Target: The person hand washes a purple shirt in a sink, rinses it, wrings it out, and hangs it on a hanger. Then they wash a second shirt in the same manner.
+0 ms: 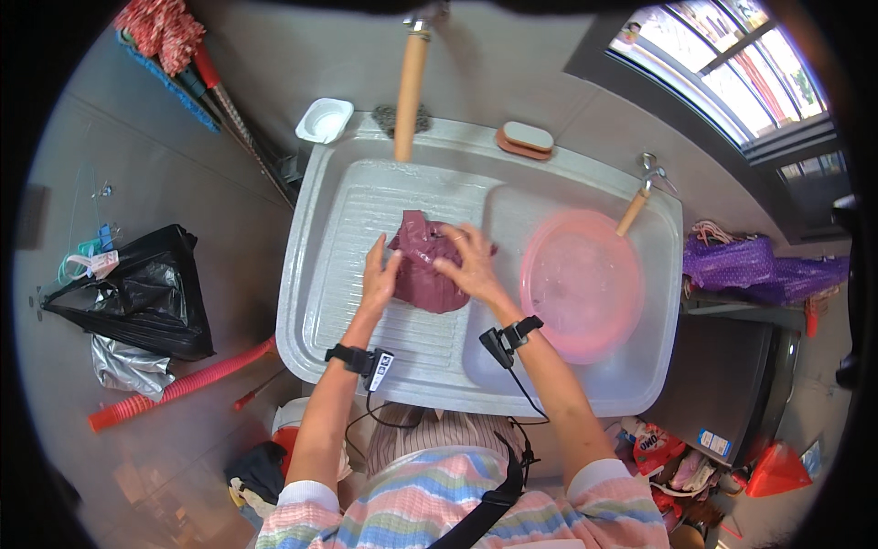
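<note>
A wet maroon cloth (431, 285) lies bunched on the ribbed washboard side of a grey laundry sink (302, 274). At its left edge is my left hand (381, 271), thumb and fingers apart; whether it pinches any fabric is unclear. My right hand (473, 264) rests over the cloth's right part with spread, slightly blurred fingers, and its grip on the fabric cannot be told. To the right, in the sink's deeper basin, stands a round pink plastic basin (583, 288) that looks to hold water. Both wrists wear black straps with small devices and cables.
A tap with a long tan tube (409, 96) reaches over the washboard; a second tap (634, 209) points at the pink basin. On the rear rim are a white plastic tray (324, 121), a scouring pad (384, 118) and a brush (525, 139). A black bag (161, 295) hangs left.
</note>
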The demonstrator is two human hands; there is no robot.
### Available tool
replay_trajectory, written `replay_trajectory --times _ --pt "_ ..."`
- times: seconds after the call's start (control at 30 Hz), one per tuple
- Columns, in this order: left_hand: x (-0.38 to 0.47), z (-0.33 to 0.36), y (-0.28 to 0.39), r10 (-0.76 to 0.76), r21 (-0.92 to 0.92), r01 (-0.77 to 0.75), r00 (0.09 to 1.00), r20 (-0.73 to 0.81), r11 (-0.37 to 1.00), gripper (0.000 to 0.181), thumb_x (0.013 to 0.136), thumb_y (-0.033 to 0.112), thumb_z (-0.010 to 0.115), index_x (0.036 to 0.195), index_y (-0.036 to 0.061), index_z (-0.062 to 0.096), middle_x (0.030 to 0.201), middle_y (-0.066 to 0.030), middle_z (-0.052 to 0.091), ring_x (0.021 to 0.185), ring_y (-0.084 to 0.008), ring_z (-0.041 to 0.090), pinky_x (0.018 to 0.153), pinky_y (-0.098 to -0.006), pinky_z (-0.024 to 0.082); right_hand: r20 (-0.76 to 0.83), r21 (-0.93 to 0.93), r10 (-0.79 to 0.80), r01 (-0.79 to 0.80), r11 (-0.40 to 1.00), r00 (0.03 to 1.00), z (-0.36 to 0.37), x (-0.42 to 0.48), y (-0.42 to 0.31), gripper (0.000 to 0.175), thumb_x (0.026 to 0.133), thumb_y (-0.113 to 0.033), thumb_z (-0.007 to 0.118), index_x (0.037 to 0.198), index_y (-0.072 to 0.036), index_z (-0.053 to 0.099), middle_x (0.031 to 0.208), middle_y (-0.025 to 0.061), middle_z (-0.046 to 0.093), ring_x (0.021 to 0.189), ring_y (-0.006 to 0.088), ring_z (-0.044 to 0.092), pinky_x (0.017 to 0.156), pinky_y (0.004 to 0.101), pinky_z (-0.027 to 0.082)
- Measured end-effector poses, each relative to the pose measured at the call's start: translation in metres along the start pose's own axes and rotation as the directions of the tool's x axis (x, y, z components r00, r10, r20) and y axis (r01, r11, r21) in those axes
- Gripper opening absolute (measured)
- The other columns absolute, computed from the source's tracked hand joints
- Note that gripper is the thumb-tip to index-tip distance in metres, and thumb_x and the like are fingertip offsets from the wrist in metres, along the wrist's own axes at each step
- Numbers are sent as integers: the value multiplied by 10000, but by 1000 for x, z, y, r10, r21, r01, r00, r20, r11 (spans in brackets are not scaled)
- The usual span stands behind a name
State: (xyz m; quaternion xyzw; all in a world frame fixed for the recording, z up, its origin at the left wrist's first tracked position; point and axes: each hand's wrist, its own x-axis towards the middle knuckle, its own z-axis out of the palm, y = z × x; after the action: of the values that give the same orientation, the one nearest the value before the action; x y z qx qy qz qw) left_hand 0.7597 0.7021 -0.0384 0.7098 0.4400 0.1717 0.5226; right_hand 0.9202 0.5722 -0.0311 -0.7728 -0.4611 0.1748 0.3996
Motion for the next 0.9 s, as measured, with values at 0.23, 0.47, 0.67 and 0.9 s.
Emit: replay_trajectory --times 0.23,0.47,0.67,0.9 --pt "7 57 -4 112 340 -139 989 100 930 616 945 503 392 1478 221 262 1479 -155 314 1366 -352 275 1077 -592 159 39 218 244 -247 944 969 40 -6 19 449 948 -441 431 1280 -155 528 1379 175 402 1281 405 312 1065 500 244" --pt "-85 24 -31 399 332 -456 888 228 826 447 932 335 444 1309 96 439 1275 -177 409 1239 -405 321 1033 -554 205 -78 -200 -84 67 978 993 53 -100 -44 412 818 -327 595 1160 -101 554 1182 162 442 1187 387 376 992 507 266" --pt "-49 22 -24 387 504 -474 881 274 722 213 814 195 533 978 61 519 1011 -148 466 931 -350 429 783 -471 329 -25 -171 4 -8 985 1000 68 -56 -24 208 793 -281 565 896 -101 586 924 88 517 922 306 472 794 442 330" --pt "4 42 -25 354 502 -398 917 185 767 146 790 193 558 742 58 586 731 -125 582 688 -310 567 631 -437 439 39 -169 -9 15 986 999 59 7 -1 179 846 -227 506 751 -90 571 682 118 624 609 319 612 537 445 473"
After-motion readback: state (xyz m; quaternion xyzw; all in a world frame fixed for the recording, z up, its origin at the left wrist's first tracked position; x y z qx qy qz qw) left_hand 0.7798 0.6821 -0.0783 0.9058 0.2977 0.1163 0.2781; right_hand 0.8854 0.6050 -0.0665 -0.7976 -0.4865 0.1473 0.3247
